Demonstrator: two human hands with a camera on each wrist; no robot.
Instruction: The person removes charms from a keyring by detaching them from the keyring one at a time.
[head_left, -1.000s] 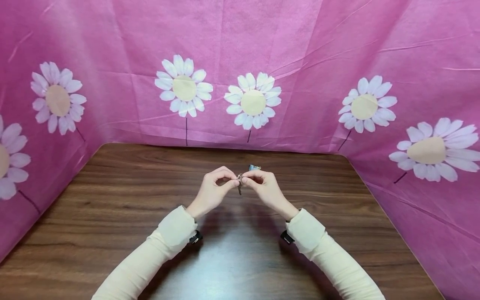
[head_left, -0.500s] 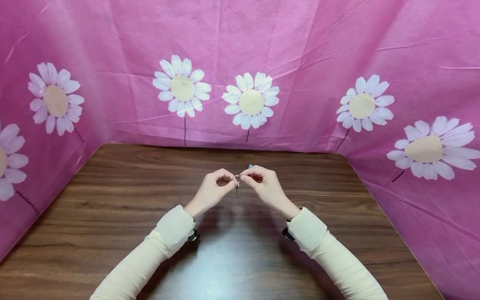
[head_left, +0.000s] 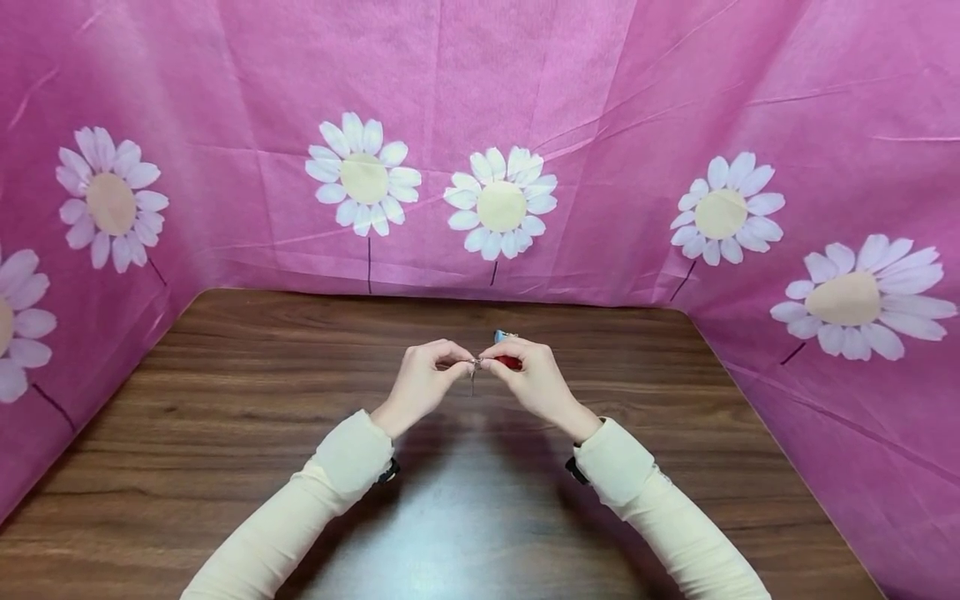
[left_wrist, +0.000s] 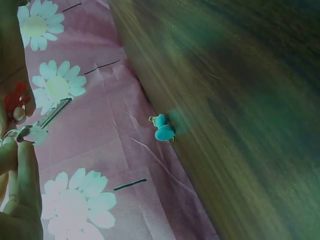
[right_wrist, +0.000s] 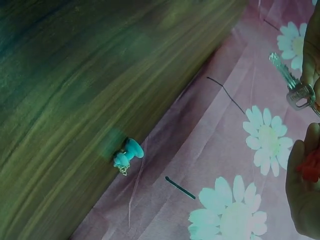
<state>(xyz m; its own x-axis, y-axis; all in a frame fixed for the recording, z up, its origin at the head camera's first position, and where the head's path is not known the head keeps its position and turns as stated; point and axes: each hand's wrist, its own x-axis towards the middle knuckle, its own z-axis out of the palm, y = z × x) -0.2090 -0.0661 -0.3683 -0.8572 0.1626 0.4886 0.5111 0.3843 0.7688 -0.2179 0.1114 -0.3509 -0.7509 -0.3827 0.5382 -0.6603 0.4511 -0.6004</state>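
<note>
In the head view my left hand and right hand meet above the table, fingertips almost touching. Between them is a metal key ring, pinched by thumb and fingers from both sides. From it sticks a silver key, toothed blade free, seen also in the right wrist view as the key. A small red object lies within my right hand; its shape is mostly hidden. Beyond the right hand a light-blue figure-shaped charm with gold metal fittings lies on the table.
The dark wooden table has a pink cloth printed with white daisies standing round its back and sides. Black straps sit at both wrists below the cream sleeves.
The ring showed open between the fingertips half a second ago and now appears edge-on. The hands have shifted slightly. More of the red object shows behind the right fingers than a second ago.
</note>
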